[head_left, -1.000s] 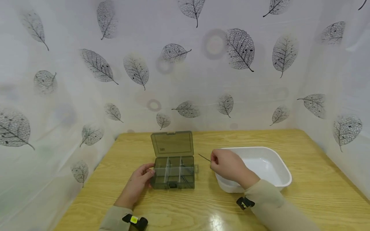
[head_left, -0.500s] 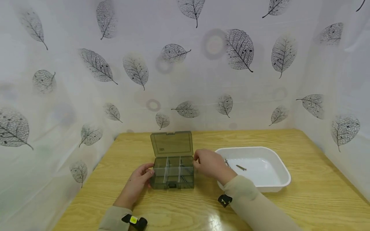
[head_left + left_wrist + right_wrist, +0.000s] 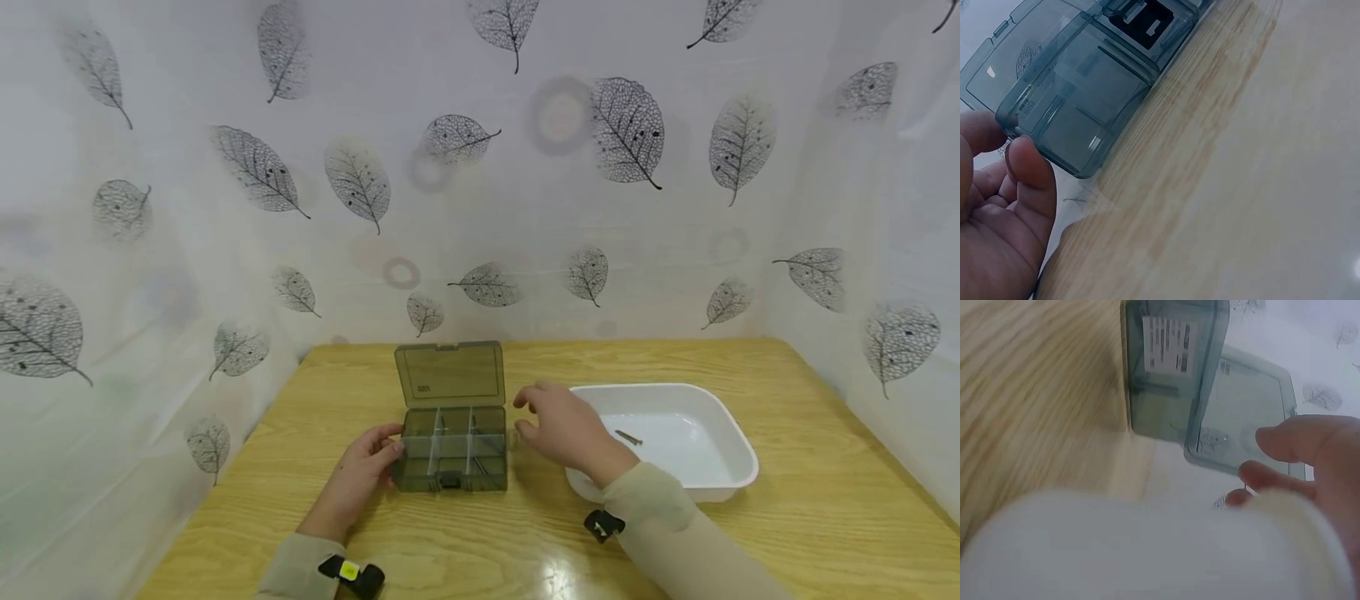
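Observation:
A grey see-through compartment box [image 3: 412, 482] stands on the table, its lid [image 3: 450, 373] raised at the back. Dark thin screws [image 3: 480, 466] lie in its right-hand compartments. My left hand [image 3: 354, 477] holds the box at its left side, thumb and forefinger at the corner in the left wrist view. Just right of the box, my right hand [image 3: 566, 429] hovers with thumb and fingers spread apart and nothing between them. A brass-coloured screw [image 3: 628, 437] lies in the white tray [image 3: 731, 442], whose left part is hidden behind the right hand and forearm.
The wooden table [image 3: 480, 550] ends at a pale curtain [image 3: 525, 208] with leaf prints behind and on both sides. The tray's near rim blurs across the bottom of the right wrist view. A printed label [image 3: 1170, 345] is on the box's side.
My right hand carried a long thin screw from the tray to the box's right side, then let it go and drew back slightly right, fingers parted. The left hand stayed on the box.

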`<state>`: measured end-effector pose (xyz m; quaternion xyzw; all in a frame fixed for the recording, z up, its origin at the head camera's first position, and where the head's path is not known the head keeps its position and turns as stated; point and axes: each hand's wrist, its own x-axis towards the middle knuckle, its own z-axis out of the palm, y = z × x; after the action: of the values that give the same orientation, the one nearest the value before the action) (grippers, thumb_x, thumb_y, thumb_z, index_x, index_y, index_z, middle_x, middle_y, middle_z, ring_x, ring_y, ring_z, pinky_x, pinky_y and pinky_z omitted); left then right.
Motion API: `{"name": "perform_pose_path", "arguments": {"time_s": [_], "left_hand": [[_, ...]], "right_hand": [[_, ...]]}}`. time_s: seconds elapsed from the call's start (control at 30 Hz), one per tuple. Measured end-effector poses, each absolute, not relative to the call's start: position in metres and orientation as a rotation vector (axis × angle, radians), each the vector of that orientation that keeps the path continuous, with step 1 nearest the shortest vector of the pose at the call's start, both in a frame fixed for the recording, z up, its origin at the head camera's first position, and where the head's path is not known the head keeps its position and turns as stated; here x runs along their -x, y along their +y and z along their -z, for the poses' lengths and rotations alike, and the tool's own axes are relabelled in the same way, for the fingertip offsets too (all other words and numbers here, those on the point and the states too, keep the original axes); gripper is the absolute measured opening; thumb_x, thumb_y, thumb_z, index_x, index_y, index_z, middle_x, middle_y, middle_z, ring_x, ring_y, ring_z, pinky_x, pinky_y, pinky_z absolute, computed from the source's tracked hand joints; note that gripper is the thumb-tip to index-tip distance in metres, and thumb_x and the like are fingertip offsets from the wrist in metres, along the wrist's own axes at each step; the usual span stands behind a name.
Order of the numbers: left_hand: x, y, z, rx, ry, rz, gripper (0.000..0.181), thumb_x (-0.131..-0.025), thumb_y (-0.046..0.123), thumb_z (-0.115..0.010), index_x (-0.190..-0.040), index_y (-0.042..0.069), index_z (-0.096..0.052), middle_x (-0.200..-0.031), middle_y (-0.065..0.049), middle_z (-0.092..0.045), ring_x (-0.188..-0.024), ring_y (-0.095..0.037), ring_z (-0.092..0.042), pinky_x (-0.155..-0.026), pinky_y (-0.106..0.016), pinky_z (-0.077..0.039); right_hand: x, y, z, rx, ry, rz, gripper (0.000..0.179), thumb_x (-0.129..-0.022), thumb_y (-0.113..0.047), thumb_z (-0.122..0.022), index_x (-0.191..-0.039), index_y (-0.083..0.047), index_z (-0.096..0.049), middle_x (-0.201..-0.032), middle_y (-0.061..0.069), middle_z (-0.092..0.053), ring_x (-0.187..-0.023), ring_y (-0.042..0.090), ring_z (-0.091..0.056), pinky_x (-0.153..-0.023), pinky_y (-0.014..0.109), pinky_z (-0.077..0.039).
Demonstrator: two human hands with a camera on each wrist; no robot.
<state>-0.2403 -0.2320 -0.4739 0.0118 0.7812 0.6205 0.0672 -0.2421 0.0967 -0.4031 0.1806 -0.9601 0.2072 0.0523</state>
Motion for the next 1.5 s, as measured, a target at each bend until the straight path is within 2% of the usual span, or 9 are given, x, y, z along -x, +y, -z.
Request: {"name": "perform_pose_path", "arguments": {"time_s": [0.17, 0.5, 0.73, 0.9, 0.97, 1.17, 1.33, 1.5], "left_hand": [[0.24, -0.231, 0.473, -0.038, 2.358, -1.857, 0.038, -0.106, 0.015, -0.056, -0.142, 0.004, -0.053, -0.109, -0.016, -0.058, -0.068, -0.022, -0.053, -0.06, -0.033, -0.053], [0.241, -0.232, 0.473, -0.029, 2.345, -1.861, 0.038, -0.106, 0.015, -0.056, -0.142, 0.005, -0.053, -0.109, -0.016, -0.059, -0.068, -0.021, -0.054, -0.06, -0.032, -0.053], [0.241, -0.23, 0.475, -0.051, 2.323, -1.892, 0.04, -0.105, 0.014, -0.056, -0.143, 0.001, -0.051, -0.108, -0.017, -0.058, -0.066, -0.021, -0.052, -0.058, -0.032, -0.052], [0.239, -0.23, 0.473, -0.052, 2.33, -1.888, 0.041, -0.105, 0.015, -0.057, -0.144, 0.001, -0.051, -0.108, -0.018, -0.058, -0.067, -0.021, -0.052, -0.058, -0.032, -0.051], [0.239, -0.231, 0.472, -0.046, 2.339, -1.877, 0.041, -0.105, 0.016, -0.056, -0.144, 0.002, -0.051, -0.109, -0.017, -0.058, -0.068, -0.022, -0.053, -0.059, -0.031, -0.052], [0.241, -0.23, 0.472, -0.037, 2.342, -1.873, 0.041, -0.106, 0.016, -0.056, -0.144, 0.002, -0.05, -0.109, -0.016, -0.058, -0.069, -0.022, -0.052, -0.059, -0.031, -0.051], [0.24, -0.23, 0.471, -0.043, 2.335, -1.886, 0.042, -0.105, 0.015, -0.057, -0.144, 0.001, -0.05, -0.108, -0.016, -0.057, -0.067, -0.022, -0.051, -0.058, -0.031, -0.051], [0.24, -0.231, 0.472, -0.05, 2.345, -1.875, 0.041, -0.105, 0.015, -0.056, -0.143, 0.001, -0.051, -0.108, -0.016, -0.056, -0.07, -0.022, -0.052, -0.059, -0.032, -0.052]], "right_hand": [[0.239, 0.113, 0.401, -0.542, -2.906, -0.645, 0.031, -0.094, -0.028, -0.069, -0.122, -0.016, -0.068, -0.111, 0.003, -0.062, -0.098, 0.019, -0.062, -0.074, 0.038, -0.054], [0.239, 0.148, 0.407, -0.525, -2.928, -0.641, 0.034, -0.095, -0.028, -0.068, -0.127, -0.016, -0.065, -0.115, 0.0, -0.061, -0.102, 0.019, -0.062, -0.078, 0.042, -0.054], [0.237, 0.177, 0.414, -0.532, -2.976, -0.625, 0.042, -0.093, -0.026, -0.069, -0.133, -0.013, -0.062, -0.114, 0.006, -0.06, -0.1, 0.025, -0.063, -0.078, 0.044, -0.053], [0.235, 0.197, 0.422, -0.552, -3.007, -0.577, 0.049, -0.092, -0.024, -0.071, -0.137, -0.008, -0.06, -0.126, 0.012, -0.06, -0.108, 0.03, -0.063, -0.086, 0.051, -0.054], [0.235, 0.202, 0.424, -0.559, -3.015, -0.558, 0.05, -0.091, -0.023, -0.072, -0.137, -0.006, -0.06, -0.127, 0.013, -0.059, -0.105, 0.028, -0.064, -0.085, 0.05, -0.054], [0.233, 0.209, 0.428, -0.528, -3.113, -0.531, 0.047, -0.09, -0.021, -0.072, -0.133, -0.007, -0.064, -0.108, 0.006, -0.06, -0.089, 0.017, -0.058, -0.077, 0.045, -0.052], [0.236, 0.209, 0.434, -0.497, -3.127, -0.527, 0.038, -0.091, -0.021, -0.072, -0.127, -0.01, -0.068, -0.103, 0.002, -0.066, -0.086, 0.015, -0.058, -0.08, 0.047, -0.053], [0.236, 0.21, 0.439, -0.537, -3.149, -0.53, 0.047, -0.091, -0.018, -0.07, -0.137, -0.012, -0.064, -0.082, -0.002, -0.058, -0.072, 0.012, -0.051, -0.065, 0.038, -0.047]]}}
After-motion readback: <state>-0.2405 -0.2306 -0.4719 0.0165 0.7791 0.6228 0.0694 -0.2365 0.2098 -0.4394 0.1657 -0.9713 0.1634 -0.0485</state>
